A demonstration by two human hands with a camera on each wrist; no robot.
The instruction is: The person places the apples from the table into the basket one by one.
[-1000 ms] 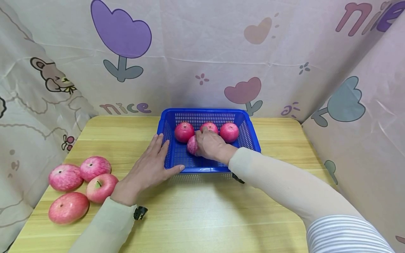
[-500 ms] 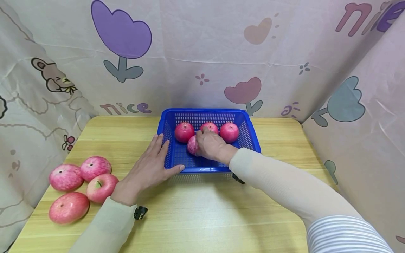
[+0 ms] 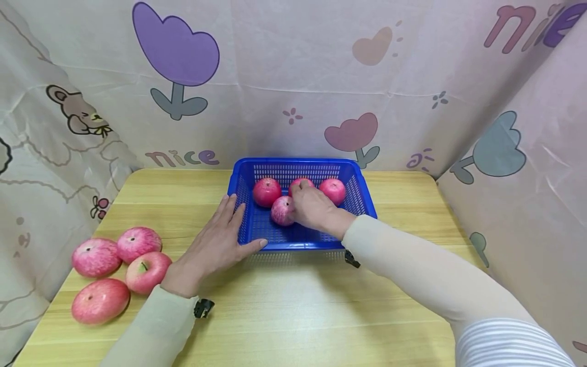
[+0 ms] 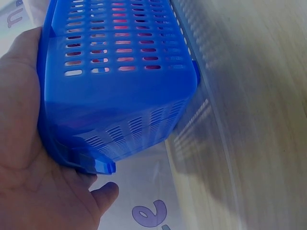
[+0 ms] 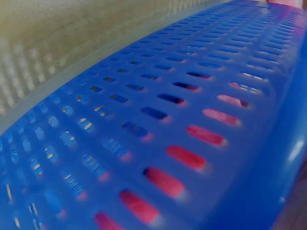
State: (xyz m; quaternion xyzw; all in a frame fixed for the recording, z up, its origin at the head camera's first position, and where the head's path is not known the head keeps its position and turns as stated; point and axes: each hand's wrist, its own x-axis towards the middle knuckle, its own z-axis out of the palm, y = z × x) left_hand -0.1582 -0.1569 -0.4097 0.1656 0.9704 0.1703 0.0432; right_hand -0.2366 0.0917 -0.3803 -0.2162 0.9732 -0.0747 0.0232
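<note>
A blue perforated plastic basket [image 3: 295, 245] stands on the wooden table with several red apples inside. My left hand [image 3: 213, 242] lies along its left rim, fingers straight and thumb over the front corner; the left wrist view has the palm [image 4: 24, 143] against that rim. Inside the basket, my right hand [image 3: 314, 206] is just right of the streaked front apple [image 3: 282, 210], fingers loosely bent and no longer around it. That hand partly covers the back middle apple [image 3: 300, 183]. Another apple [image 3: 267, 192] sits back left, and one more [image 3: 332, 190] back right.
Several apples lie grouped on the table's left side, among them a streaked one [image 3: 96, 257] and one with a green stem [image 3: 148, 272]. A printed cloth [image 3: 275, 61] hangs behind the table and along both sides. Only basket wall [image 5: 158, 115] and table show in the right wrist view.
My right hand has let go of the streaked front apple and shifted slightly right, so more of that apple shows. The left hand and the basket have stayed in place.
</note>
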